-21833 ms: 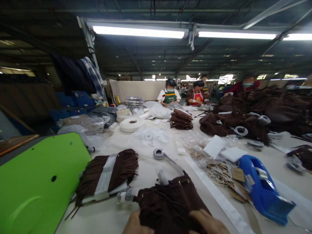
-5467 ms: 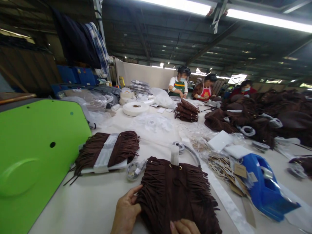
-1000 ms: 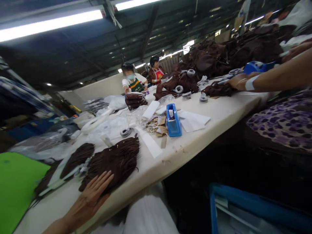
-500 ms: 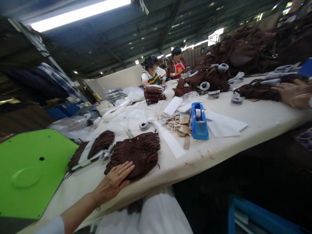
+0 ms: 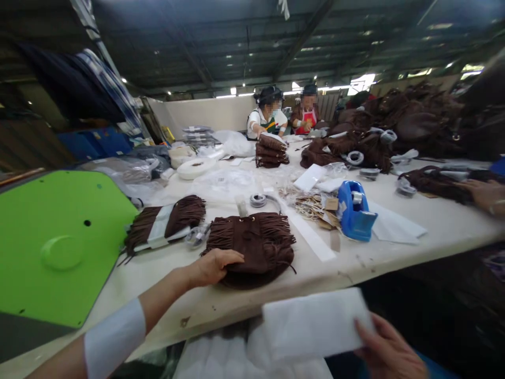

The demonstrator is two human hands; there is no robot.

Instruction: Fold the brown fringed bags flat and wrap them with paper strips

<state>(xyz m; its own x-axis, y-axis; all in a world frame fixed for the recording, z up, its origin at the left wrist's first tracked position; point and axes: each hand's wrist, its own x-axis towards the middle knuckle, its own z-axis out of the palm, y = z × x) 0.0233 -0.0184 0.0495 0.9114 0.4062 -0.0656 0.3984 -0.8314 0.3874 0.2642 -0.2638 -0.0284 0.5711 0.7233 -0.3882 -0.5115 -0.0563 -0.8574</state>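
My left hand (image 5: 213,267) grips the near left edge of a dark brown fringed bag (image 5: 252,245), thumb on top and the other fingers hidden below. The bag lies on the white table close to its front edge. At the lower right, my right hand (image 5: 389,345) pinches a folded white sheet (image 5: 315,323), held over the table's front edge. Left of the bag lies a second brown fringed bag (image 5: 173,221) with a white band around it. A small plastic-wrapped grey coil (image 5: 197,236) sits between the two bags.
A blue tape dispenser (image 5: 355,213), white sheets (image 5: 396,223) and stringed tags (image 5: 311,208) lie right of the bag. A green board (image 5: 51,252) stands at left. A co-worker's hand (image 5: 485,195) rests on brown goods at far right. Two people work behind the table.
My left hand has gone from lying flat on the bag to gripping its edge. My right hand has come into view with the white sheet. The view has shifted left and levelled.
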